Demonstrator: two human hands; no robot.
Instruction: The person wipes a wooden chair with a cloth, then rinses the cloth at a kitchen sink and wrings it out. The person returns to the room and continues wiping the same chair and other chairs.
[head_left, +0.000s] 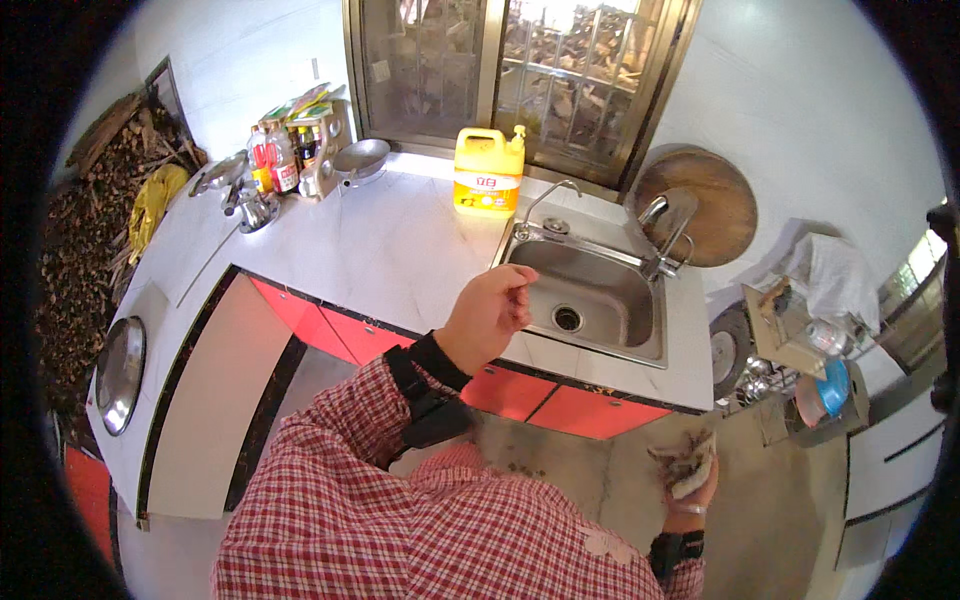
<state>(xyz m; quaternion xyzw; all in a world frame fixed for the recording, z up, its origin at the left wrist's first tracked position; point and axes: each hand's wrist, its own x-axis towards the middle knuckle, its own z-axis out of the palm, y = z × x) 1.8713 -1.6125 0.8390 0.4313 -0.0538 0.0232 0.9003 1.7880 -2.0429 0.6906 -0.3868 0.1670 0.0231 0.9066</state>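
My left hand (491, 311) is raised over the front edge of the worktop, at the left side of the stainless steel sink (592, 292). Its fingers are curled together, and I see nothing in them. Low on the right, my right hand (699, 491) grips a crumpled, dirty grey-and-brown cloth (686, 466), somewhat blurred, out over the floor beyond the counter. A thin curved spout (551, 191) rises at the sink's back left corner, and a mixer tap (661, 262) stands at its right. Behind the sink's left corner is a yellow jug of detergent (487, 176) with a pump.
Sauce bottles (277, 161) and a small wok (361, 159) stand along the back of the white worktop (405, 247). A round wooden board (705, 202) leans against the wall. On the right is a rack (780, 337) with a blue basin (834, 386). A metal lid (121, 375) lies far left.
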